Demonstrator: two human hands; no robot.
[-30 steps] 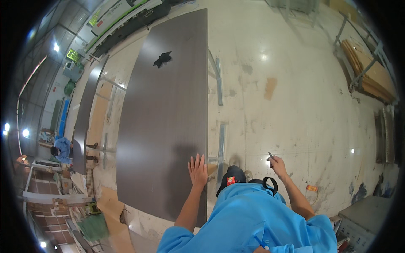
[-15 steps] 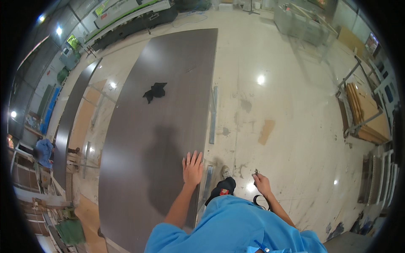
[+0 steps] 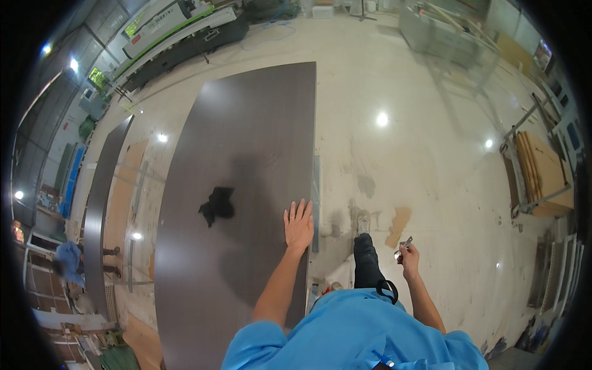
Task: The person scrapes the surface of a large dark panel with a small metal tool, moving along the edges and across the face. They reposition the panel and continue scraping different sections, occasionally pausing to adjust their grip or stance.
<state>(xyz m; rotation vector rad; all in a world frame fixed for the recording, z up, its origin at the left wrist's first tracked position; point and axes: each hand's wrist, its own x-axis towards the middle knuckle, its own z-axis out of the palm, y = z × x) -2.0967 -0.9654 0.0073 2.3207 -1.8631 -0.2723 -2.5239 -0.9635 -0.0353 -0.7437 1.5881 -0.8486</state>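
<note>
A long dark brown board (image 3: 246, 117) stretches out on my left. Near its right edge my left hand (image 3: 299, 228) lies palm down on the surface, fingers stretched and slightly apart. A black cloth (image 3: 217, 206) lies crumpled on the board, to the left of that hand and clear of it. Over the floor on my right, my right hand (image 3: 409, 258) is closed around a small metal tool (image 3: 404, 245) whose tip points up and away. Its exact kind is too small to make out. A black loop (image 3: 388, 290) hangs by my right hip.
Another dark board (image 3: 102, 191) stands farther left, with a person in blue (image 3: 69, 262) beside it. A long machine (image 3: 176, 43) is at the far left. A rack of tan boards (image 3: 536, 166) stands on the right. A tan scrap (image 3: 398, 227) lies on the floor.
I have stepped forward along the board, so the black cloth now appears nearer. My left hand is still flat by the edge, and my right hand with the metal tool has come forward.
</note>
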